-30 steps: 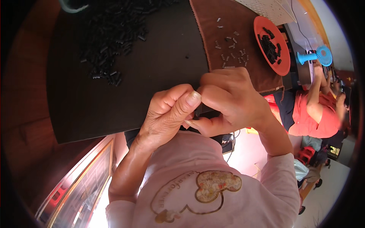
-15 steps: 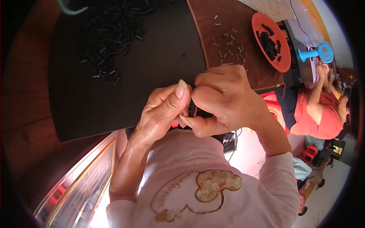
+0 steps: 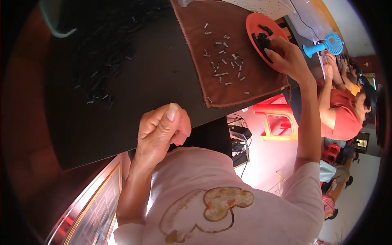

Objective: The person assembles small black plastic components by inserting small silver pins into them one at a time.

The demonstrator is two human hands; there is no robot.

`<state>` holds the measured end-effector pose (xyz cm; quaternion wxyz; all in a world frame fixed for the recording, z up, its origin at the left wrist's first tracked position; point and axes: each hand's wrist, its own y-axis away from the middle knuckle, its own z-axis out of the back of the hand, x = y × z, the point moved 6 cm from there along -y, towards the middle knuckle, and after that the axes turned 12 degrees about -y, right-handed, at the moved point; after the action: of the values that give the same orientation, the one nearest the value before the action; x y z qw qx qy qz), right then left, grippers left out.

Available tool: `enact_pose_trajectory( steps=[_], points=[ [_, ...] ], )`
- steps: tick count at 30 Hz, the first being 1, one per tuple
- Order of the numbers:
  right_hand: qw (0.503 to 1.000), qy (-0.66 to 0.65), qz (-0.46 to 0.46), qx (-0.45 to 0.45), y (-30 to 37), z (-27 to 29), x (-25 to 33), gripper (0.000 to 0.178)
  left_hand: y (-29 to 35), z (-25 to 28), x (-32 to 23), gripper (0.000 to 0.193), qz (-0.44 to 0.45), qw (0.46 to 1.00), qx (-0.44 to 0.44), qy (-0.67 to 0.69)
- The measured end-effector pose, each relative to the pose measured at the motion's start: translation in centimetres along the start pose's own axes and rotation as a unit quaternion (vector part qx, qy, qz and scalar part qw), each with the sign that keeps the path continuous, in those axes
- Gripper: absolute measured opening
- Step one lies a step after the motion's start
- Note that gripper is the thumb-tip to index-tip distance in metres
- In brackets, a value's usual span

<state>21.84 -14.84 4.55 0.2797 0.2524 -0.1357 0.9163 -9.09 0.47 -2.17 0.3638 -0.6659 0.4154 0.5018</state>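
My right hand (image 3: 293, 61) reaches over the rim of an orange-red plate (image 3: 250, 25) at the upper right. Its thumb and forefinger are apart, close to the small black cylindrical parts (image 3: 260, 41) lying in the plate; the other fingers are partly hidden. My left hand (image 3: 163, 128) is closed in front of my body near the table edge, thumb pressed over curled fingers. Whatever it may hold is hidden. Several small metal springs (image 3: 221, 74) are scattered on a brown cloth (image 3: 192, 28), left of my right hand.
A large heap of black cylindrical parts (image 3: 106, 61) covers the far left of the dark table (image 3: 159, 81). Beyond the plate stand a white perforated container (image 3: 269, 7) and a blue fan (image 3: 332, 44). A red stool (image 3: 277, 118) is below the table; another person (image 3: 341, 110) sits at right.
My hands have parted. The right one has moved from beside the left, where a small dark piece showed between them, up and right to the plate. My left hand remains closed.
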Motion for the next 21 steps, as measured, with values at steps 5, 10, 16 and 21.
enact_pose_trajectory(
  steps=[5,10,16,21],
  points=[
    [0.994,0.077,0.07,0.018,-1.1,0.2,-2.5,0.029,-0.2,0.0,0.1,0.052,-0.012,1.0,0.009,0.002],
    [0.985,0.169,0.005,-0.024,-2.4,0.2,-2.4,0.032,0.2,0.5,0.0,0.051,0.004,1.0,-0.004,-0.007],
    [0.989,0.029,0.116,-0.087,-1.4,-2.8,6.6,0.025,0.3,0.0,-0.2,0.041,-0.037,0.995,0.011,-0.088],
    [0.93,-0.131,0.328,0.104,-0.8,-12.0,18.7,0.016,2.0,0.1,-2.2,0.03,-0.109,0.983,0.004,-0.145]
  ],
)
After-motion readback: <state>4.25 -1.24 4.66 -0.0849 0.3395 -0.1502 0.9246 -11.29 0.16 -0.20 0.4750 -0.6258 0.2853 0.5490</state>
